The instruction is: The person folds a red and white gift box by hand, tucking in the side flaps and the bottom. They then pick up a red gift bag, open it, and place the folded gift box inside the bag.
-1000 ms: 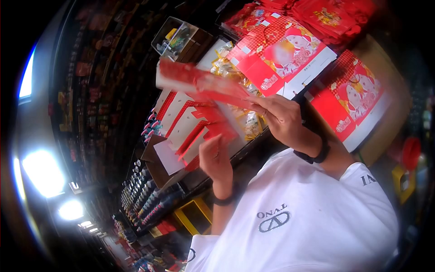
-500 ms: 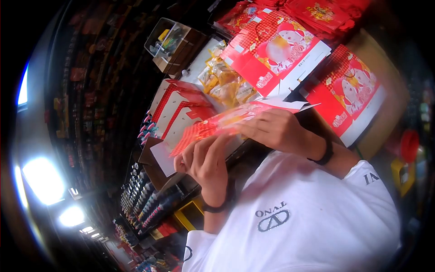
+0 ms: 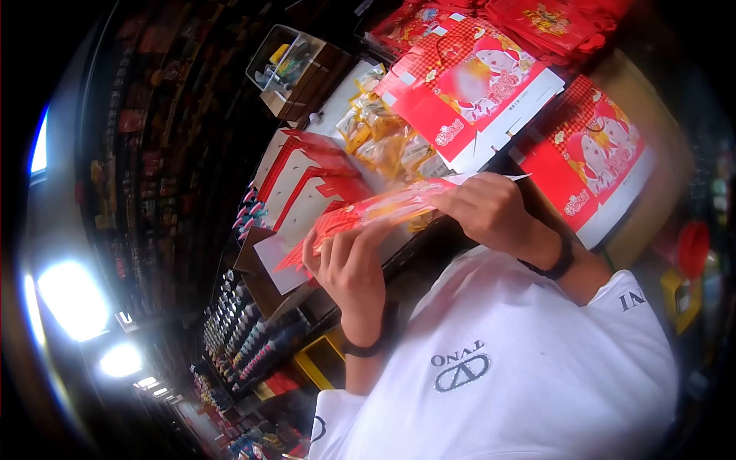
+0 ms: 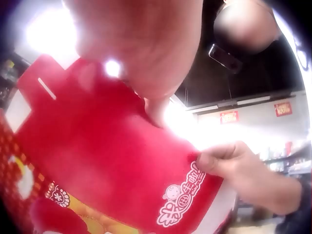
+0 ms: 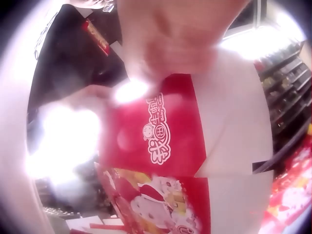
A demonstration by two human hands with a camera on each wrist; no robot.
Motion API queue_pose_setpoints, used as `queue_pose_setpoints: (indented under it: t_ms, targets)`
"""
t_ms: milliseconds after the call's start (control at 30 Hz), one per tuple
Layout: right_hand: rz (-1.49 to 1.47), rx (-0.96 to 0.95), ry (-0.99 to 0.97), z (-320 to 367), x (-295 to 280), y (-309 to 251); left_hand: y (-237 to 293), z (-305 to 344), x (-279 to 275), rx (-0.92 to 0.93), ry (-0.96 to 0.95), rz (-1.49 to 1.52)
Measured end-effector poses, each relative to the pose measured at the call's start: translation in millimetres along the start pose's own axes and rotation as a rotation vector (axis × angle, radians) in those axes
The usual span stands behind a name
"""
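Observation:
Both hands hold a red printed cardboard carton in front of the shirt, with a slotted tab and white lettering showing in the left wrist view. My left hand grips the checked end, fingers bent over its near edge. At the opposite end, my right hand pinches the edge beside a white flap; in the left wrist view, that hand has its thumb near the lettering. The carton's red panel and white inner side show in the right wrist view.
Stacked flat cartons lie beyond the right hand, with another stack alongside. Yellow-and-clear packets lie behind the held carton. Folded white-and-red cartons, an open cardboard box and a clear bin stand farther left.
The carton has swung from raised and blurred to low between the hands. My left hand, apart from its outer end at first, now grips it; lately the carton has tilted slightly.

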State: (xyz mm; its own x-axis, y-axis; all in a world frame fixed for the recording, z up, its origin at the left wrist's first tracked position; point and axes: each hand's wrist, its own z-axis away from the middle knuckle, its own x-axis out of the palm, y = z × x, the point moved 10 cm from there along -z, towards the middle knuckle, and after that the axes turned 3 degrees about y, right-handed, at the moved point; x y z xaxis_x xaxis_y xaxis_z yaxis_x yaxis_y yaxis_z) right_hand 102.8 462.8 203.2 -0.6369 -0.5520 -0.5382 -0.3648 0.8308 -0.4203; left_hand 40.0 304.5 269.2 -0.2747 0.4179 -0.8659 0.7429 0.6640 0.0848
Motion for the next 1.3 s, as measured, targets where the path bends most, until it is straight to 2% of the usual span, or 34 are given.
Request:
queue_pose_setpoints:
  t_ms: [267, 467, 533, 600, 700, 767, 833, 900, 1033, 1067, 1133, 1167, 1267, 1300]
  targets:
    - [-0.003, -0.066, 0.008, -2, 1, -5, -10, 3, 2, 0.015, -0.046, 0.015]
    - [-0.045, -0.095, -0.088, -3, 8, -13, 24, -5, 14, 0.119, -0.126, 0.122]
    - [-0.034, -0.117, -0.114, -3, 12, -24, 16, -2, 17, 0.056, -0.127, 0.12]
    - [-0.071, -0.126, 0.037, -14, -7, -24, 14, -7, 10, 0.068, -0.056, 0.12]
    - [-0.009, -0.09, 0.199, -20, -57, -1, -45, 2, -14, -0.168, 0.09, 0.124]
    - [-0.145, 0.072, 0.502, -2, -86, 49, -85, 11, -43, -0.307, 0.221, 0.127]
    - [-0.1, 0.425, 0.488, 17, -92, 99, -118, 23, -58, -0.436, 0.288, 0.331]
    - [-0.203, 0.642, 0.503, 52, -74, 153, -139, 34, -72, -0.522, 0.357, 0.501]
    - [-0.556, 0.914, 0.354, 120, -1, 199, -195, 75, -111, -0.548, 0.493, 0.434]
    - [-0.609, 0.974, 0.256, 130, 20, 202, -200, 78, -122, -0.521, 0.472, 0.576]
    - [-0.71, 1.085, 0.051, 143, 55, 196, -202, 85, -130, -0.649, 0.524, 0.93]
    - [-0.725, 1.055, -0.012, 146, 65, 189, -203, 88, -127, -0.71, 0.547, 1.108]
    - [-0.811, 0.947, -0.183, 130, 92, 161, -193, 88, -114, -0.835, 0.556, 1.073]
    - [-0.946, 0.89, -0.151, 112, 93, 149, -188, 87, -107, -0.874, 0.542, 1.082]
